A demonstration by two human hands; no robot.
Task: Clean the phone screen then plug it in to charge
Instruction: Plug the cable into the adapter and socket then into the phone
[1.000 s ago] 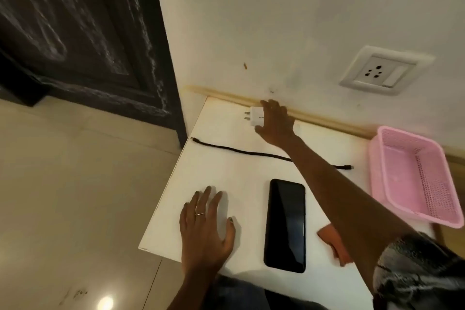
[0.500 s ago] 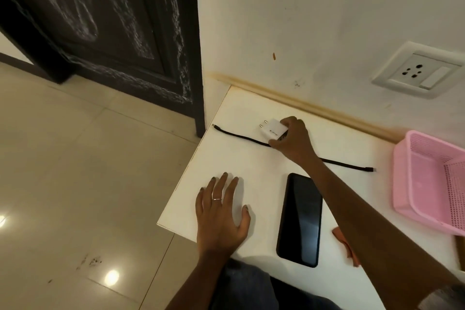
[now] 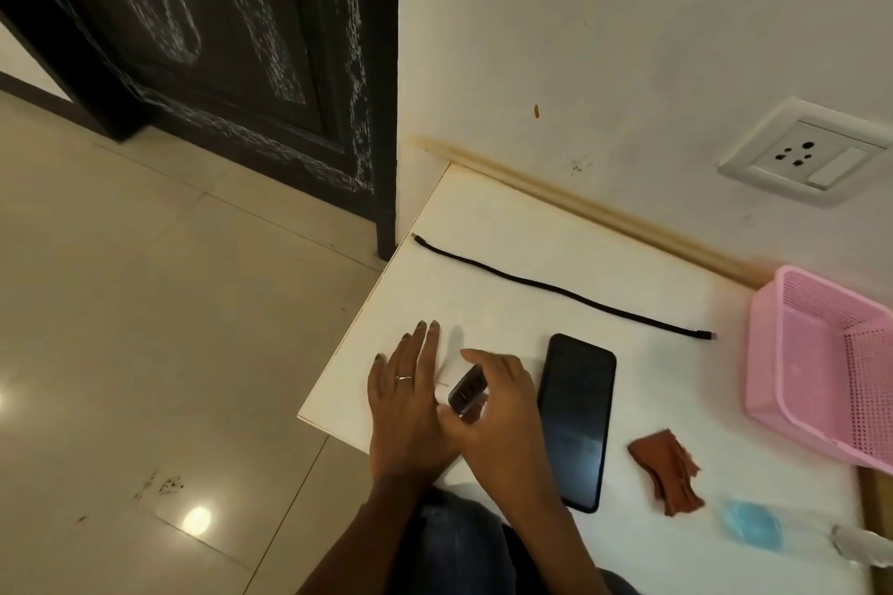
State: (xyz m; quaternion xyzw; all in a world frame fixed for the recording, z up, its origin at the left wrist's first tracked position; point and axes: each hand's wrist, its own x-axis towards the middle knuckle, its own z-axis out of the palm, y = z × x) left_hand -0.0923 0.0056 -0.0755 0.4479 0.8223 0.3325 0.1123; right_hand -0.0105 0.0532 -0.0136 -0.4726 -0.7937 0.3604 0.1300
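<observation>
White laminate table top (image 3: 531,251) carries everything; the small white charger adapter (image 3: 468,389), its dark port face turned up toward the camera, is held in the right hand (image 3: 497,406) near the front left corner; fingers and thumb are curled round it in a pinch, the exact contact points partly hidden. The left hand (image 3: 410,406) is laid flat beside it, fingers straight and close together, palm pressed on the table, holding nothing, its thumb side touching or nearly touching the right hand. The black slab phone (image 3: 575,420) is lying screen up just to the right of the right hand, not connected; the rust-brown crumpled cloth (image 3: 664,471) is set aside near it, so wiping is judged finished and the charging step is judged in hand. The black straight charging cable (image 3: 560,292) is stretched out behind the phone, both ends free; next move judged needed: one cable end seated in the adapter port, adapter pushed into the white wall socket plate (image 3: 807,152), other end into the phone. A pink plastic mesh basket (image 3: 792,367) is seen at the right edge.
</observation>
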